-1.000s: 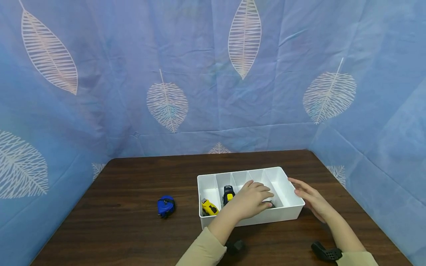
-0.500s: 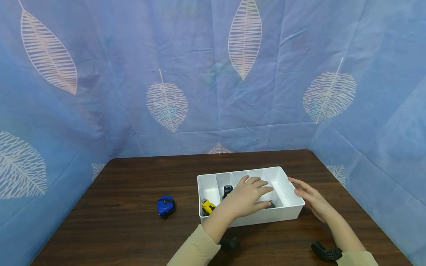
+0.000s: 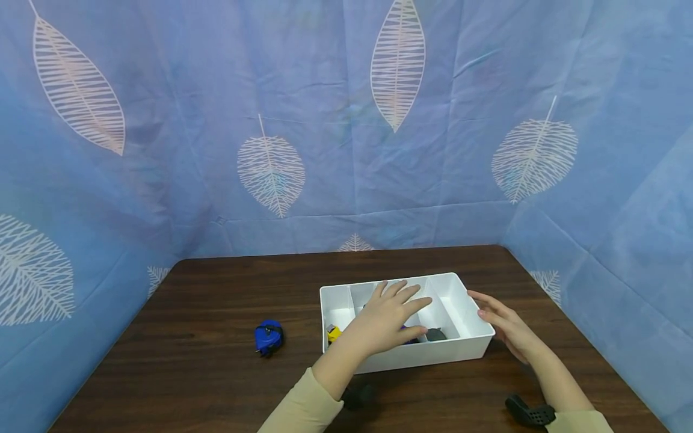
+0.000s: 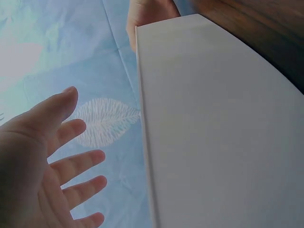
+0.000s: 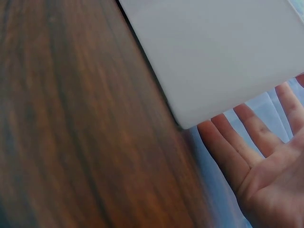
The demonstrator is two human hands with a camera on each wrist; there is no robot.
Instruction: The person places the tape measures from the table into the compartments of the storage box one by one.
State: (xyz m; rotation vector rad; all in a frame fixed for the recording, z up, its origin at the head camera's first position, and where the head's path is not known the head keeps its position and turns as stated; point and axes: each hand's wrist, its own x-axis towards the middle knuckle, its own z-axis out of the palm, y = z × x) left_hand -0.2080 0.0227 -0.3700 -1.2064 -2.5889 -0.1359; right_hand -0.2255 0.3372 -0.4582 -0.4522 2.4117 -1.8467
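A white divided box [image 3: 422, 355] lies on the table. My left hand [image 3: 381, 322] hovers over its middle with fingers spread and nothing held; in the left wrist view the same hand [image 4: 33, 161] is apart from the box wall [image 4: 218, 123]. My right hand [image 3: 509, 328] is at the box's right end, fingers extended along the outer wall, as the right wrist view of the hand [image 5: 270, 166] also shows. Inside the box are a yellow object [image 3: 332, 332], a partly hidden blue object [image 3: 407, 338] and a dark grey rounded object [image 3: 435, 334]. My left hand covers other contents.
A blue tape measure [image 3: 269, 337] with a black strap lies on the dark wooden table [image 3: 189, 361], left of the box. Black bands [image 3: 530, 414] are on both wrists. Blue leaf-patterned cloth [image 3: 325, 150] hangs behind and beside the table.
My left hand has drawn left and slightly back with its fingers spreading wider, uncovering the dark grey and blue objects. My right hand stays at the box's end.
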